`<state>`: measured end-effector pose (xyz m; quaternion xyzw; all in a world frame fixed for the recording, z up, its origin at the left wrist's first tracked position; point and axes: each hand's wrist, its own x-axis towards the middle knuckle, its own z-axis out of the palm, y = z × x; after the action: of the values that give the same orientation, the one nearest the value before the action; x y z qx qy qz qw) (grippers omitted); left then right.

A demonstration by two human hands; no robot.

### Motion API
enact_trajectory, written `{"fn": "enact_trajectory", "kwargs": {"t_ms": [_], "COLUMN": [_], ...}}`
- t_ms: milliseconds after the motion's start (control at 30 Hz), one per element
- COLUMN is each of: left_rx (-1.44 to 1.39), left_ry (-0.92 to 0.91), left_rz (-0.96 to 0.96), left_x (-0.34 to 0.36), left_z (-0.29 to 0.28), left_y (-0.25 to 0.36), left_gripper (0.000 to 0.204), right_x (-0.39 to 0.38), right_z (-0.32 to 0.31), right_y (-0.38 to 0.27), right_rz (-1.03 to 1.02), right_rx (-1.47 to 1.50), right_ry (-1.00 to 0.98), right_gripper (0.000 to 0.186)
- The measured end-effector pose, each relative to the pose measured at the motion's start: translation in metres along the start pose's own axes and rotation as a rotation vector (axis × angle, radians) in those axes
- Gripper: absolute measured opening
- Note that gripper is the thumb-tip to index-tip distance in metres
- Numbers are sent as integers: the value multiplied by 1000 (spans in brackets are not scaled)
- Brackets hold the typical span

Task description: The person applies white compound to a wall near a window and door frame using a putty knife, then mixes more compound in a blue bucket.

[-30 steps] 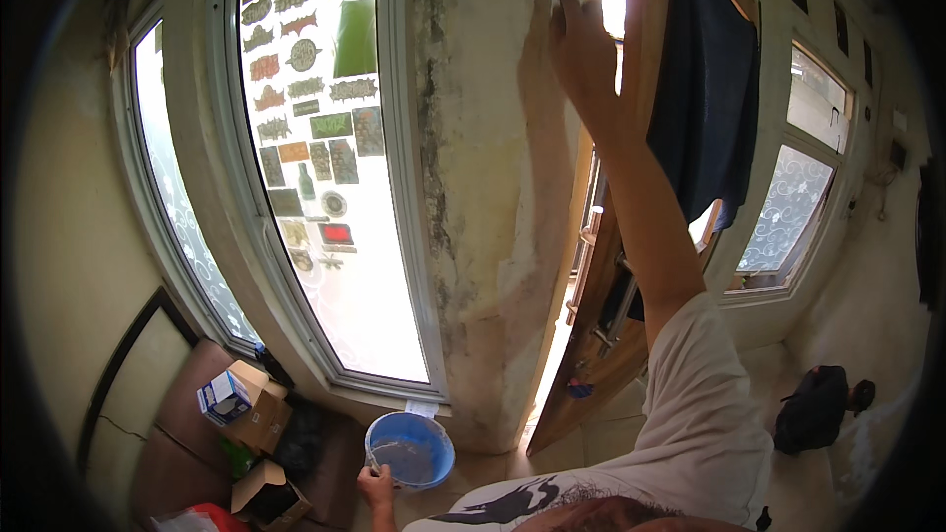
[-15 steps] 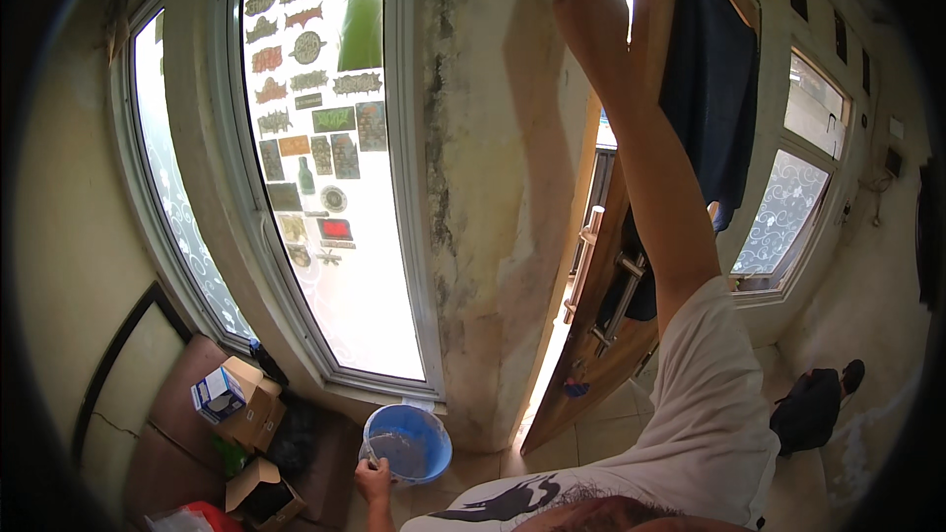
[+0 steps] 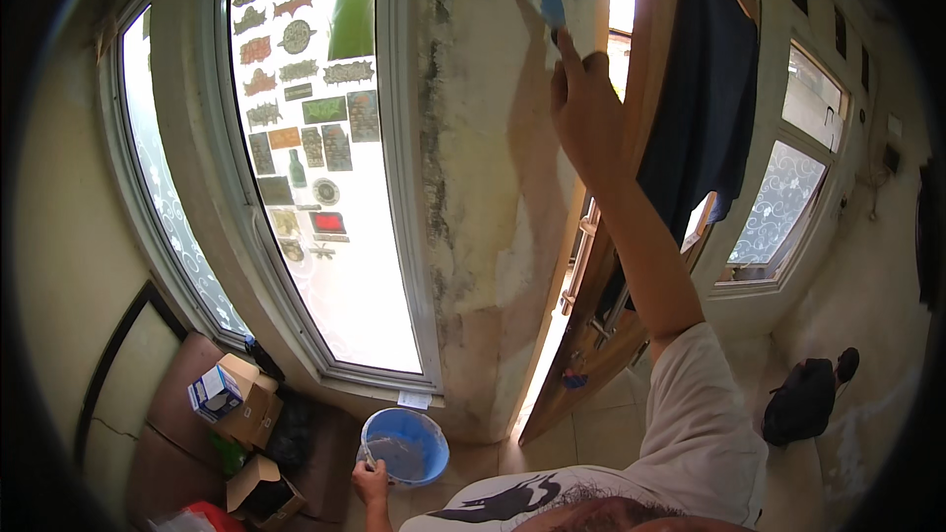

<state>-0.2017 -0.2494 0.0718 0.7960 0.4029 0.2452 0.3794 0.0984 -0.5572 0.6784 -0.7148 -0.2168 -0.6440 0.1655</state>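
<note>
Stained, patchy wall [image 3: 493, 138] fills the middle of the head view, between a tall arched window [image 3: 315, 167] covered in stickers on the left and an open wooden door [image 3: 631, 236] on the right, with a dark cloth [image 3: 705, 108] hanging over the door. Upper centre of the frame, the right hand [image 3: 583, 108] is raised on an outstretched arm, fingers closed around a blue-handled scraper [image 3: 552, 8] whose blade lies against the wall. Bottom centre, the left hand [image 3: 371, 481] grips the rim of a blue bucket [image 3: 406, 443] holding grey paste, close to the floor at the foot of the wall. Lower left, cardboard boxes [image 3: 241, 404] sit stacked beneath the window. Lower right, a black bag [image 3: 803, 399] lies on the tiled floor [image 3: 611, 414], well apart from the bucket
</note>
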Motion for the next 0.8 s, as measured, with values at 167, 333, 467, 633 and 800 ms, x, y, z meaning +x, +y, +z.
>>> {"fn": "enact_trajectory", "kwargs": {"t_ms": [167,333,467,633,800], "left_rx": [24,19,15,-3,-16], "left_ry": [2,18,6,-7,-20], "left_rz": [8,15,4,-17,16], "left_x": [5,12,10,5,3], "left_z": [-4,-5,1,2,-1], "left_y": [19,24,21,21,21], "left_gripper": [33,33,33,34,34], "right_x": [-28,45,84,32,-60], "right_z": [-3,-11,5,10,4], "right_y": [4,0,10,9,10], "right_rz": [-14,-73,-152,-60,23], "right_rx": [47,34,-38,32,89], "right_ry": [77,236,310,125,-24], "right_gripper": [42,39,37,44,43]}}
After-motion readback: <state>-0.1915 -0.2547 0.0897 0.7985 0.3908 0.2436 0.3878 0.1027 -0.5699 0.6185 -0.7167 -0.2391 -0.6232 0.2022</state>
